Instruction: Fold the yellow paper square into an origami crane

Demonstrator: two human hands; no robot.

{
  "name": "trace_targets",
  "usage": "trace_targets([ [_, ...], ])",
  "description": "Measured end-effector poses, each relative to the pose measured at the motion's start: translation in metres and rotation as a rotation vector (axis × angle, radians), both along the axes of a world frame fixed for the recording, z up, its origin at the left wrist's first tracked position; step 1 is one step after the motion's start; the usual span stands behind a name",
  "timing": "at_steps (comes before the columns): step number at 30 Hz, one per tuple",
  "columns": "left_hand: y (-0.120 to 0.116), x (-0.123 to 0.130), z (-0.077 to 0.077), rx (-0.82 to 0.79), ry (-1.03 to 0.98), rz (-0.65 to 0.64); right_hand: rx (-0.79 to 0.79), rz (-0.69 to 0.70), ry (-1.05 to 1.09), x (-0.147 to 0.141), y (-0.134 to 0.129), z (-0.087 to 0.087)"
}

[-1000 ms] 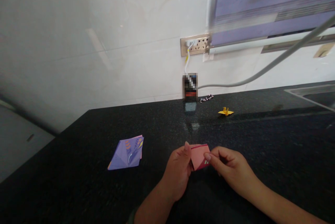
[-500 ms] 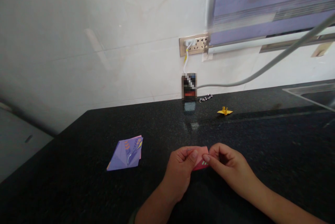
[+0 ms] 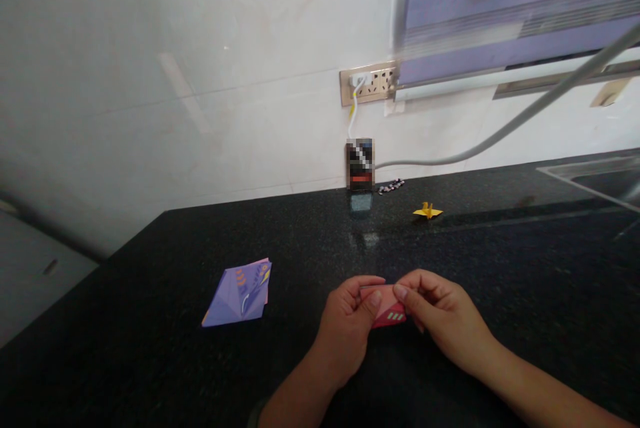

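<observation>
folded paper [image 3: 388, 299], pink above, red below with pale slanted bars, pinched between both hands [image 3: 346, 329]

Count two bare hands: one left hand [image 3: 345, 328], one right hand [image 3: 445, 311]. Count one folded pink-red paper [image 3: 386, 299], three pale bars [image 3: 395, 316] visible on it. Log one purple paper [image 3: 233, 301], plus at least one pink sheet [image 3: 267, 293] under it; exact layers unclear. Add one yellow paper bird [image 3: 428, 212], one beaded strand [image 3: 391, 187] (beads too small to tally), one pixelated box [image 3: 360, 165], one socket panel [image 3: 345, 91], one white cable [image 3: 352, 123], one grey hose [image 3: 515, 128], one black countertop [image 3: 300, 241].
</observation>
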State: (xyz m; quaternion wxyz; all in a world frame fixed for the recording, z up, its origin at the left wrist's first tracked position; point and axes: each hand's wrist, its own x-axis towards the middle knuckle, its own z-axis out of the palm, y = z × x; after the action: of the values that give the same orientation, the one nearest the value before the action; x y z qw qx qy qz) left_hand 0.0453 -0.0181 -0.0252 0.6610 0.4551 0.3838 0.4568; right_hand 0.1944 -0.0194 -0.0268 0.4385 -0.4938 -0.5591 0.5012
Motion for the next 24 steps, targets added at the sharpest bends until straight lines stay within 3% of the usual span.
trace_targets([
  [7, 0.0013, -0.0032, -0.0031, 0.133, 0.258, 0.040, -0.018, -0.009, 0.043, -0.0011, 0.0013, 0.0007],
  [24, 0.0028, -0.0065, -0.0005, 0.222, 0.434, 0.051, -0.022, 0.021, 0.023, 0.0000, 0.0019, 0.0039],
])
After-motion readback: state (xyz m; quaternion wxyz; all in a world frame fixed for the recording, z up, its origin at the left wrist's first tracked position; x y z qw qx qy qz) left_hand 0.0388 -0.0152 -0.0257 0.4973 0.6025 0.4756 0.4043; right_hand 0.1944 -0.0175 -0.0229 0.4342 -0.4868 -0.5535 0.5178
